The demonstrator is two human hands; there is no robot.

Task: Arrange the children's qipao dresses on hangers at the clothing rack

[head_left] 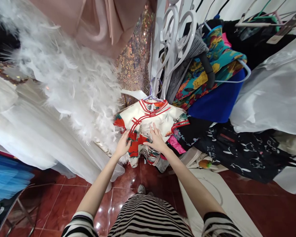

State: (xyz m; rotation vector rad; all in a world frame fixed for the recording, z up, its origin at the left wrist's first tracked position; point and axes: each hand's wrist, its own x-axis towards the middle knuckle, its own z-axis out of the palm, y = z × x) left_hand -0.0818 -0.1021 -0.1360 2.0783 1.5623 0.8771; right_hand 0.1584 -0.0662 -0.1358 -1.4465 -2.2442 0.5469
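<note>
A cream qipao-style dress [158, 117] with red piping, a red knot button and a red and green floral print hangs in front of me. Its hanger [151, 96] is thin and purple. My right hand [156, 140] rests on the dress's middle, fingers spread and palm toward the cloth. At the dress's left side, below the knot button, my left hand [123, 144] touches the fabric with its fingers stretched out and thumb apart. Neither hand grips anything that I can see.
White feathered garments [84, 89] hang close on the left. A white scrolled metal stand [172, 36] rises behind the dress. Hung clothes, including a teal floral garment [199, 70], crowd the right. A white board [207, 197] lies on the red tiled floor [125, 197].
</note>
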